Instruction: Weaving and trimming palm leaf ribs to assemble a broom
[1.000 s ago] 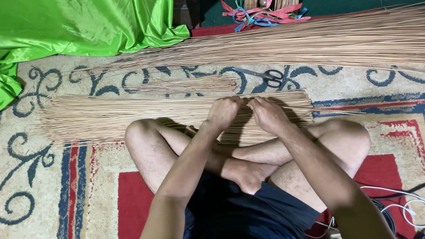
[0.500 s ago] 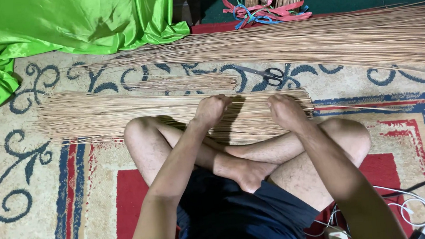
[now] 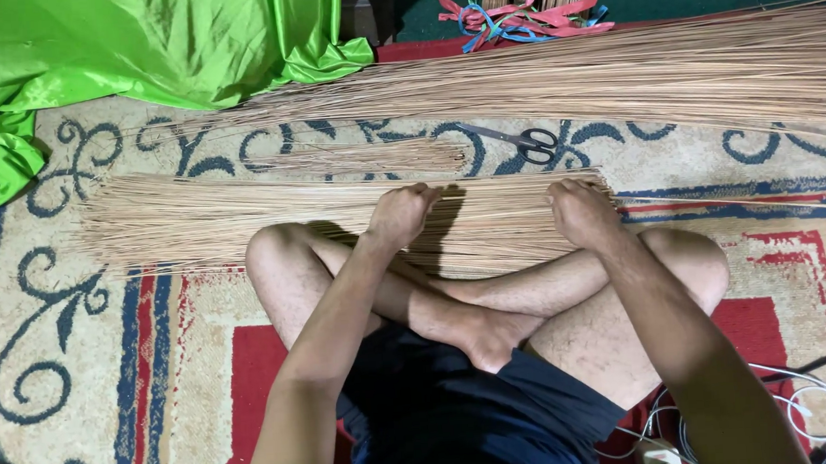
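I sit cross-legged on a patterned rug [image 3: 84,381]. A flat layer of thin tan sticks [image 3: 237,215] lies across the rug just beyond my knees. My left hand [image 3: 400,213] rests fingers-down on the middle of that layer. My right hand [image 3: 578,209] presses on its right end, about a forearm's width from the left hand. Whether either hand grips any sticks cannot be told. A far longer heap of the same sticks [image 3: 634,71] stretches across the rug further away.
Black-handled scissors [image 3: 521,141] lie between the two stick piles. Green shiny cloth [image 3: 119,49] covers the upper left. Red and blue ribbons [image 3: 515,21] and upright stick bundles are at the top. White cable [image 3: 814,417] coils at my right hip.
My hands were together at the middle of the near stick layer; they have slid apart, the right hand moving to the layer's right end and the left hand slightly left.
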